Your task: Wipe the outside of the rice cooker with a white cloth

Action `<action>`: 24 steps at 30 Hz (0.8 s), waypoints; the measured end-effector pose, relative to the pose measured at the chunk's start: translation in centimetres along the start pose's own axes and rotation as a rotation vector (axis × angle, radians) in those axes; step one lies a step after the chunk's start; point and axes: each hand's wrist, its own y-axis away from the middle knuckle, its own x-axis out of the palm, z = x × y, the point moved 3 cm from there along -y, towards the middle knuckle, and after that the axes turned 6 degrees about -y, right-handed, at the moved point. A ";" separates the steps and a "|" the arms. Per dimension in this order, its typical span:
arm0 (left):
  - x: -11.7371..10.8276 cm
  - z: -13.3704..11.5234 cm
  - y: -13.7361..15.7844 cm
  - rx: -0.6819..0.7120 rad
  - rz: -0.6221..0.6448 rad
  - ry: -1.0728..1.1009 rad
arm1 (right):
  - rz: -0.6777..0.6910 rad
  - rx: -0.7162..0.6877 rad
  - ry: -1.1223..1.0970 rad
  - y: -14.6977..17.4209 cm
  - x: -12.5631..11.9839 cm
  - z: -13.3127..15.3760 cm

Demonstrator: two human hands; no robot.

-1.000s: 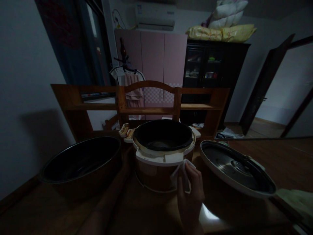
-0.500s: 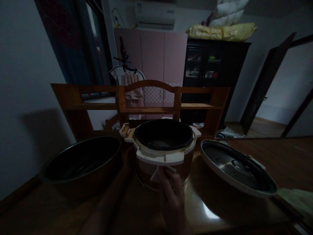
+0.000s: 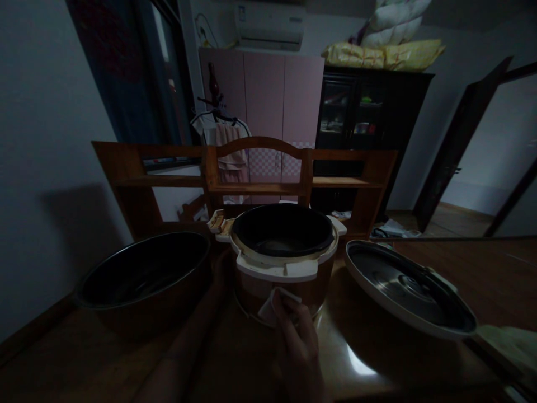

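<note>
Cloth (image 3: 273, 303) under right hand (image 3: 296, 344) against round glossy cooker (image 3: 282, 263)

Rice cooker (image 3: 281, 263) centre of table (image 3: 377, 358); basin (image 3: 142, 277) to its left, lid (image 3: 409, 288) to its right, wooden shelf (image 3: 247, 182) behind; right hand (image 3: 296, 341) with cloth (image 3: 274, 302) before cooker.

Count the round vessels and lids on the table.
3. A wide dark basin at the left, a cooker pot in the middle with no lid on, and a lid lying at the right. None seem hidden.
</note>
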 end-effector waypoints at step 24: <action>-0.7 0.0 -0.6 0.022 -0.057 -0.015 | 0.264 -0.135 0.112 1.3 -2.4 -1.4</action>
